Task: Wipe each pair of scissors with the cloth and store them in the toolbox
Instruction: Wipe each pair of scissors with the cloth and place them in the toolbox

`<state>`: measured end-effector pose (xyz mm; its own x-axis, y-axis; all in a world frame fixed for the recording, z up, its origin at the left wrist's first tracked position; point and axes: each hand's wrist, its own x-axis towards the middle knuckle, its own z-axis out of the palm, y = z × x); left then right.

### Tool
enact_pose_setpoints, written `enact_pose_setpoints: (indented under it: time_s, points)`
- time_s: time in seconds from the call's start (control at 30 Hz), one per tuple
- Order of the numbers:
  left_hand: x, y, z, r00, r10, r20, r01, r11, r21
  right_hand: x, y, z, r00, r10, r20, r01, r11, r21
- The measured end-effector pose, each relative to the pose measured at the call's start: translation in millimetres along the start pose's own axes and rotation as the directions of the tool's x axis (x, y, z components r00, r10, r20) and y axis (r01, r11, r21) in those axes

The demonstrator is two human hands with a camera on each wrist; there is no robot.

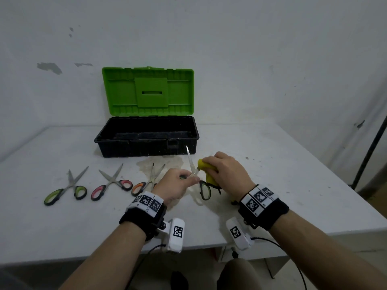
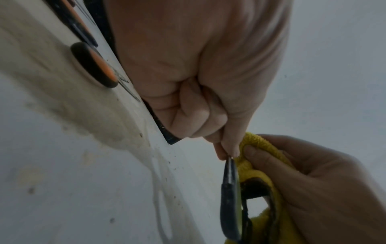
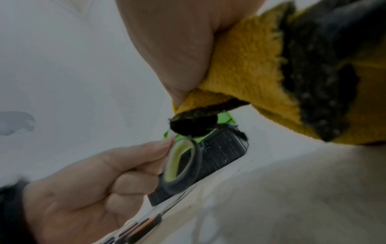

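L hand [image 1: 178, 186] pinched the held scissors [image 1: 193, 172] near the pivot, blade tip at 12 o'clock, green-lined loop at 6. R hand [image 1: 227, 170] clutched the yellow cloth [image 1: 206, 166] at 3 o'clock, touching them. Three more pairs [image 1: 111, 183] lay at 9. Toolbox [image 1: 146, 137] at 12, lid up; contents indiscernible.

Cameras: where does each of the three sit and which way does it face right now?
Head: worn high, looks forward and down at the table, open toolbox, both forearms.
Left wrist: looks along the left hand, which pinches the held scissors.
Right wrist: looks along the right hand, which grips the yellow cloth.
Shared: both wrist views show the scissors, cloth and opposite hand.
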<state>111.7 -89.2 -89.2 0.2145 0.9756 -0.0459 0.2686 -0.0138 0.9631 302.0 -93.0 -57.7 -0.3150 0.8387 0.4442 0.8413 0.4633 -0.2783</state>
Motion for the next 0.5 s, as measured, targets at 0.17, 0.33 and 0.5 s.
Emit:
enact_pose_setpoints:
  time_s: [0.17,0.33,0.5]
  points:
    - [0,-5,-3,0.999,-0.041,0.006,0.041,0.999,0.019,13,10,-15,0.98,0.177,-0.095,-0.175,0.984,0.025]
    - [1,-2,-1,1.0,0.002,-0.018,0.0,0.996,0.089,-1,-16,-17,0.998,0.035,0.056,-0.034,0.999,-0.014]
    - [3,-2,0,0.997,0.078,0.0,-0.076,0.973,0.217,4,-25,-11,0.98,0.077,0.186,-0.052,0.99,-0.135]
